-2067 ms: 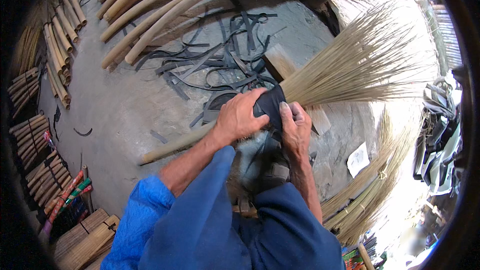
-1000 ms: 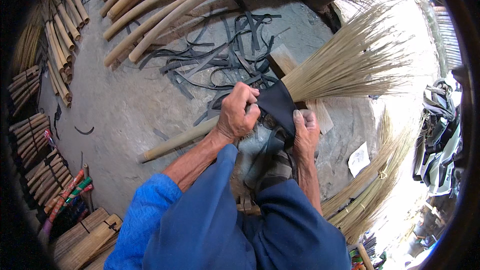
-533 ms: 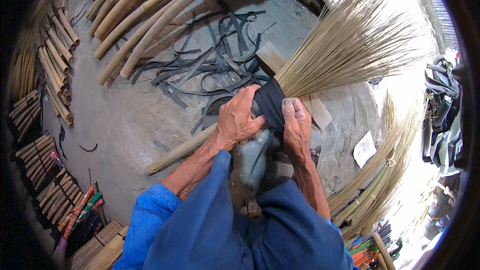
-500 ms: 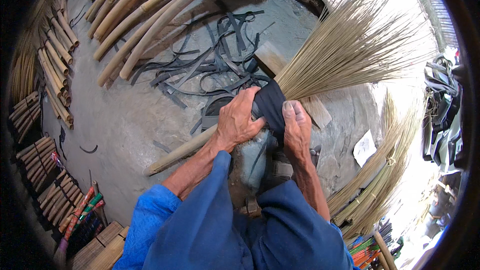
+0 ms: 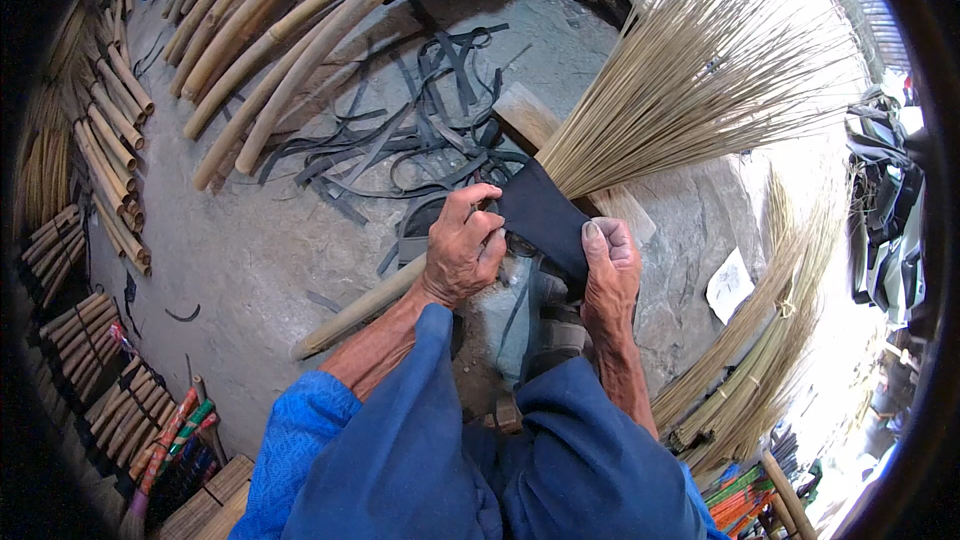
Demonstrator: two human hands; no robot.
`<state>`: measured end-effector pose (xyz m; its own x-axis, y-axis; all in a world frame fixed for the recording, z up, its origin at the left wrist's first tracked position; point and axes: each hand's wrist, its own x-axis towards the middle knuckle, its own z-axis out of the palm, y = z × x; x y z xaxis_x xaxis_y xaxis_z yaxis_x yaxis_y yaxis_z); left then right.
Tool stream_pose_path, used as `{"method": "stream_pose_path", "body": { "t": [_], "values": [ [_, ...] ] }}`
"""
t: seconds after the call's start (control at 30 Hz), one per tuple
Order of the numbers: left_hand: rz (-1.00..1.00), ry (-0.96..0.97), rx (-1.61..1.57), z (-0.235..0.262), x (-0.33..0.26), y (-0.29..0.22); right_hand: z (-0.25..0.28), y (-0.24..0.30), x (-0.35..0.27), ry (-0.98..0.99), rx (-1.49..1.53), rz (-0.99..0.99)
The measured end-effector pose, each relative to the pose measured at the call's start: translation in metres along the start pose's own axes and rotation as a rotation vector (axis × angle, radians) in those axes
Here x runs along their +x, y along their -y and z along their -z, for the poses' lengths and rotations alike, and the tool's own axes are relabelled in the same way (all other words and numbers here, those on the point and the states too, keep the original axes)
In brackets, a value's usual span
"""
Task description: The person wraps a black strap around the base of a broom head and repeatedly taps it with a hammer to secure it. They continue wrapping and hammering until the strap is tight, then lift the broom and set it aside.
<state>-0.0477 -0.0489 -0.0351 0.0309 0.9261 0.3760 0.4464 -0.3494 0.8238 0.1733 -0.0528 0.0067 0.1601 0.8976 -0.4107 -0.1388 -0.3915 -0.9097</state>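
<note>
A broom of pale, stiff straw lies slantwise before me, its bristles [image 5: 690, 90] fanned out to the upper right. Its bamboo handle [image 5: 360, 310] comes out below my left hand [image 5: 463, 248] at the lower left. A wide black band, rubber-like [image 5: 545, 215], wraps the broom's neck. My left hand is closed at the neck beside the band's left edge; its fingertips are partly hidden. My right hand [image 5: 610, 270] pinches the band's lower right end between thumb and fingers, holding it stretched and flat.
Loose black strips [image 5: 440, 130] lie tangled on the stone floor ahead. Bamboo poles [image 5: 300, 60] are lined up at the upper left, with bundled sticks [image 5: 75, 320] along the left. A wooden block [image 5: 527, 115] sits under the bristles. Tied straw bundles [image 5: 740, 380] rest at right.
My right hand has drawn the black band a little to the right and down, so more of it shows flat. My left hand has shifted slightly left, away from the band.
</note>
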Motion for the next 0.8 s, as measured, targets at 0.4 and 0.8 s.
{"method": "stream_pose_path", "body": {
  "t": [0.4, 0.8],
  "values": [
    [0.389, 0.293, 0.014, 0.007, 0.026, -0.001, -0.007, -0.023, 0.026, 0.027, -0.177, 0.023],
    [0.34, 0.329, 0.221, -0.008, 0.041, -0.025, -0.042, 0.014, 0.021, 0.032, -0.411, 0.175]
  ]
}}
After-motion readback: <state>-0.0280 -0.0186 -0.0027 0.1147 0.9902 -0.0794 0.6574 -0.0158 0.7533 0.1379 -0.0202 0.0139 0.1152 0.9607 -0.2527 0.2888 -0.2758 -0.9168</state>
